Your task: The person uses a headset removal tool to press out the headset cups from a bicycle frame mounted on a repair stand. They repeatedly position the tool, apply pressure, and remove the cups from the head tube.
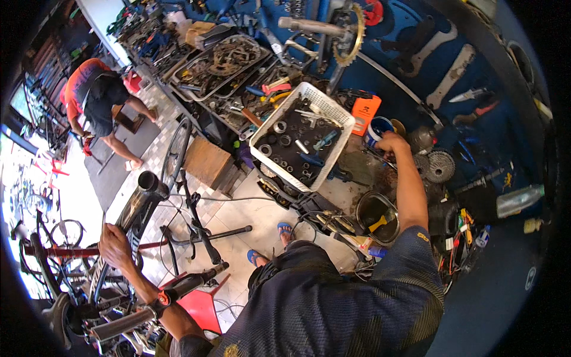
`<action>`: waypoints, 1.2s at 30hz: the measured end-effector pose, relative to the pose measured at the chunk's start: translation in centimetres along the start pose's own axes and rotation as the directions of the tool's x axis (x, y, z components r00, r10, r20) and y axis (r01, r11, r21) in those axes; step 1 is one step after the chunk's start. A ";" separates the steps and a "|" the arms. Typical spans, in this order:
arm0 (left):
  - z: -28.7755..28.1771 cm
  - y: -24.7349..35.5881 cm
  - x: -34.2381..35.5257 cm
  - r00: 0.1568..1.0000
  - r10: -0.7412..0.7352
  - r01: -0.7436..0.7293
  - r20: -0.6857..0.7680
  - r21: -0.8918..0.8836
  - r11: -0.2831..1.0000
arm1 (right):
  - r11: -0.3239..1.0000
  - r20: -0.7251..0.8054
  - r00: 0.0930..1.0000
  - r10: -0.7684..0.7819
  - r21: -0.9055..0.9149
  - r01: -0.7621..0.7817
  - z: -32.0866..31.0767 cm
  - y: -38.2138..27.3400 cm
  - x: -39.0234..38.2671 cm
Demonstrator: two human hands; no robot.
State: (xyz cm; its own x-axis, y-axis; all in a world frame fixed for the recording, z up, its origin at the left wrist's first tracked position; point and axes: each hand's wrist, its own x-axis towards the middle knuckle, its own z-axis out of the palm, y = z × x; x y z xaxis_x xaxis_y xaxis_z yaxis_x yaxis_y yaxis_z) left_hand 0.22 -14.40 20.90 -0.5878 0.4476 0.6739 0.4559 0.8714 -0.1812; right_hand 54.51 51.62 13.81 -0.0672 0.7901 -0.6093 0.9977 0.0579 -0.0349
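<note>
My left hand (116, 245) is closed around a thin stick (104, 220), whose end pokes up past the fingers. It is beside the dark bicycle frame (134, 205), close to the wide open end of its head tube (148, 181). My right arm stretches out over the bench, and my right hand (391, 143) grips a blue-and-white tub (378, 129) at its near side. The fingertips are partly hidden against the tub. Nearer to me than the tub is a round metal pan (360, 215) holding dark liquid and a yellow-handled brush (377, 224).
A white plastic basket (257, 144) of small parts stands mid-bench, beside an orange box (365, 114). Sprocket cassettes (441, 165) lie to the right. Wrenches (450, 77) hang on the blue board. A metal tray (205, 70) holds greasy parts. Another person (98, 95) bends over at far left.
</note>
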 end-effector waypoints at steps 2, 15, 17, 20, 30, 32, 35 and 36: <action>-0.2 0.3 0.1 1.000 -0.013 0.013 0.005 0.009 1.000 | 0.998 0.043 0.998 -0.042 -0.040 0.043 0.2 0.7 1.4; -2.1 2.3 1.1 0.998 -0.066 0.067 0.020 -0.053 0.996 | 0.642 -0.515 0.810 -0.282 0.526 0.558 3.2 -3.4 -11.3; -2.2 2.4 1.2 0.997 -0.071 0.073 0.028 -0.051 0.996 | 0.225 -0.683 0.529 -0.503 0.488 0.843 8.6 -8.5 -15.9; -2.4 2.5 1.3 0.996 -0.083 0.085 0.028 -0.075 0.994 | 0.035 -0.574 0.303 -0.761 0.431 0.902 19.4 -19.5 -20.6; -2.6 2.3 1.1 0.997 -0.077 0.080 0.023 -0.130 0.988 | -0.222 -0.315 0.343 -0.885 0.933 0.283 37.7 -45.0 -27.2; -2.5 2.2 1.1 0.997 -0.071 0.072 0.009 -0.136 0.988 | -0.271 -0.339 0.378 -0.862 0.937 0.221 38.2 -46.5 -27.6; -2.3 2.1 1.1 0.999 -0.047 0.045 -0.024 -0.104 0.994 | -0.367 -0.424 0.325 -0.845 0.903 0.224 38.4 -47.9 -28.1; -2.2 2.1 1.2 0.997 -0.033 0.025 -0.075 -0.096 0.995 | -0.333 -0.398 0.338 -0.853 0.913 0.234 38.3 -48.2 -28.2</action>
State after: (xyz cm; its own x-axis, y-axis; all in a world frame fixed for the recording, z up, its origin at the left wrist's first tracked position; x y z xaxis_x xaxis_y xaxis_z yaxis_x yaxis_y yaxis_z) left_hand 1.98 -12.47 22.92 -0.5505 0.4026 0.7313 0.5032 0.8590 -0.0941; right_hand 8.64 3.13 2.34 -0.8765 0.4609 0.1391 -0.3414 -0.3913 -0.8546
